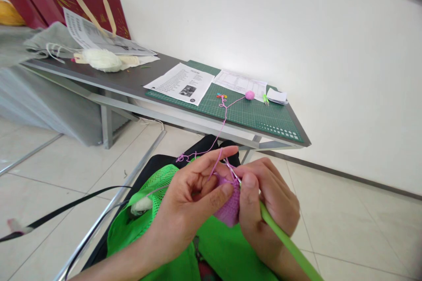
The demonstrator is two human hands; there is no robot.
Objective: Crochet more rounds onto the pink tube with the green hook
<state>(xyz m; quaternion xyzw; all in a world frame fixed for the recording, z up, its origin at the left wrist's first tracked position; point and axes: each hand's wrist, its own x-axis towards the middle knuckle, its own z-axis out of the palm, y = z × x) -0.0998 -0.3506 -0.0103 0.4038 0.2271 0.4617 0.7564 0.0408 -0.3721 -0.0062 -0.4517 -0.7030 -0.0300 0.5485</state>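
In the head view my left hand (pixel 194 193) pinches a pink crochet piece (pixel 228 210) between thumb and fingers. Pink yarn (pixel 216 164) loops over its raised index finger. My right hand (pixel 268 202) is closed around a crochet hook with a green handle (pixel 285 241). The hook's metal shaft reaches into the top edge of the crochet piece, where the tip is hard to make out. From the left hand the yarn runs up over my lap to a small pink yarn ball (pixel 249 95) on the table.
A green cutting mat (pixel 237 116) on the dark table carries printed sheets (pixel 184 81), colourful stitch markers (pixel 222 96), green snips (pixel 265 100) and a stack of white paper (pixel 277 95). White yarn (pixel 102 60) lies further left, before dark red bags (pixel 66 0). Black straps (pixel 75 199) hang at left.
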